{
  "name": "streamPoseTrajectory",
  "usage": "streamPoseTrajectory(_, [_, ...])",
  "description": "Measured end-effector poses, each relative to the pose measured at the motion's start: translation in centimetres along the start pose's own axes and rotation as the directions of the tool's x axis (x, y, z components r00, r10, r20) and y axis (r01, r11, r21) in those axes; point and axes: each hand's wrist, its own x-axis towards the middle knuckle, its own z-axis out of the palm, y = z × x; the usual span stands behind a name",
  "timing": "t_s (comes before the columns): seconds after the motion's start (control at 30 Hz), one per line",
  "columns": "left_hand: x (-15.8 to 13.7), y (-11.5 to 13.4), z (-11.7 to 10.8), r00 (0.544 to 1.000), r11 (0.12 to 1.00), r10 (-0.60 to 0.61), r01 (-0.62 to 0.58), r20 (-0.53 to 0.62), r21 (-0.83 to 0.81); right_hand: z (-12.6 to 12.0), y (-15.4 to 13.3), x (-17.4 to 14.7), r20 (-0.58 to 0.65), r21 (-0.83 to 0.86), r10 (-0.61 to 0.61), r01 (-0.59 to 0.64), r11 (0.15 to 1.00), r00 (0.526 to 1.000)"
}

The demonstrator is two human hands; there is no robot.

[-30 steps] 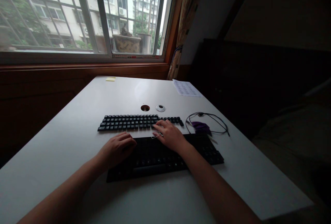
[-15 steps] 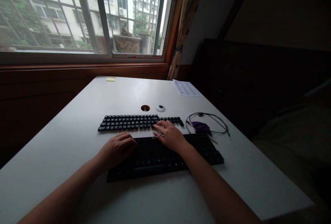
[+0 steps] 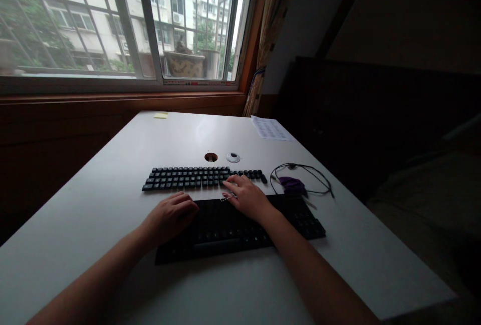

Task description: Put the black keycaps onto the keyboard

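Observation:
A black keyboard (image 3: 225,235) lies slightly slanted on the white desk, with part of its keys off. My left hand (image 3: 175,214) is at its left end, fingers curled together over the far edge and gripping it. My right hand (image 3: 246,196) hovers above the keyboard's far edge, its fingers closed around a thin pale wire tool that looks like a keycap puller (image 3: 227,197). The fingertips reach the near side of the loose black keycaps (image 3: 188,177), lined up in rows behind the keyboard. My hand hides some keycaps and part of the keyboard.
Right of the keycaps lie a coiled black cable (image 3: 319,170) and a dark purple cloth-like item (image 3: 293,186). Beyond the rows are a round desk hole (image 3: 211,157) and its white ring cover (image 3: 233,157). Printed paper (image 3: 271,128) and a yellow note (image 3: 161,114) lie at the far edge.

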Motion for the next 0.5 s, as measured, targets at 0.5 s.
streamPoseTrajectory(0.5, [-0.05,0.04,0.00,1.000,1.000,-0.007,0.007,0.000,-0.003,-0.59,-0.12,-0.07,-0.084,0.080,-0.016,0.022,0.997,0.996])
